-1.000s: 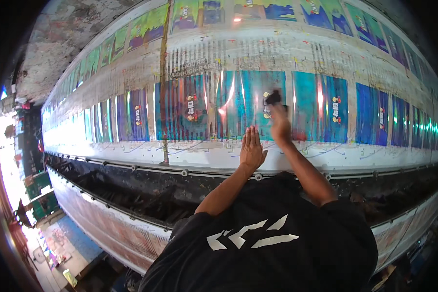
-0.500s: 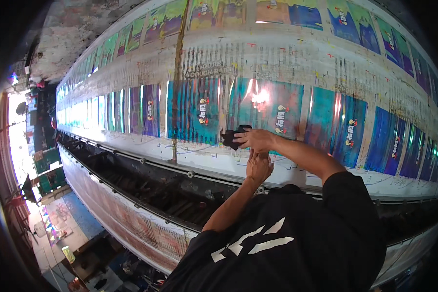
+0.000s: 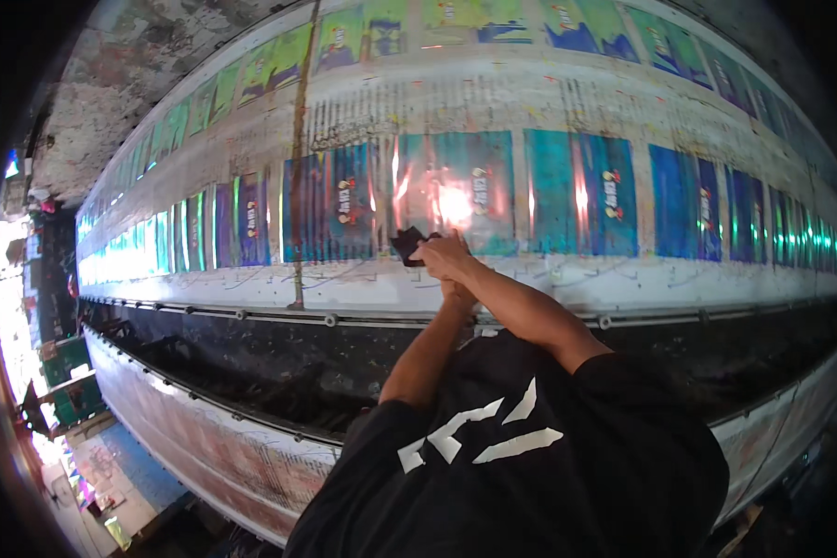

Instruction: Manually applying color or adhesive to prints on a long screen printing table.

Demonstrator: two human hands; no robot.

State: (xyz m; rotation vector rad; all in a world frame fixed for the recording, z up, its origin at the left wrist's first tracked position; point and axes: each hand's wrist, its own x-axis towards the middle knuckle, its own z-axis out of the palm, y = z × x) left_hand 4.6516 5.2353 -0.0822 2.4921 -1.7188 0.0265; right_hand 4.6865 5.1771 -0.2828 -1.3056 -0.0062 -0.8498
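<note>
My right hand (image 3: 445, 254) is closed on a small black piece that looks like crumpled cloth (image 3: 406, 245). The cloth lies at the lower left corner of a shiny teal film sheet (image 3: 493, 181) on the long white table (image 3: 363, 286). My left hand (image 3: 457, 290) is tucked just below the right one, touching or overlapping it; its fingers are mostly hidden. A strong pinkish glare covers part of the sheet above my hands.
Other teal and blue film sheets (image 3: 604, 191) run along the near row, with green-purple sheets (image 3: 456, 20) in the far row. A rail with round fittings (image 3: 331, 320) edges the table. Behind me stands a second stained long table (image 3: 186, 437), past a dark gap (image 3: 251, 363).
The view has shifted, so the table sits lower and farther left. My right hand and the black cloth remain near the same sheet corner, with the left hand more covered than before.
</note>
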